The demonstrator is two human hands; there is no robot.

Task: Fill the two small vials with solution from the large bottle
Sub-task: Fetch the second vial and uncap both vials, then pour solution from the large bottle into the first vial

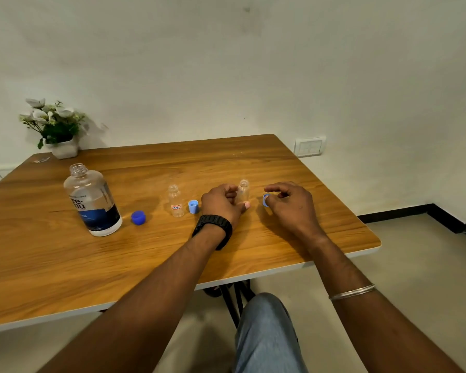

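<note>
I see the large clear plastic bottle (93,201) with a dark blue label standing uncapped at the left of the wooden desk (172,254), its dark blue round cap (138,218) lying just beside it. Near the middle, 1 small clear vial (176,201) with a red-marked label stands open, a light blue cap (193,206) touching or just beside it. My left hand (222,204), fingers curled, grips the second small clear vial (244,191) upright. My right hand (289,204) pinches another light blue cap (265,200) near that vial. A white pot of artificial flowers (57,130) sits at the far left corner.
</note>
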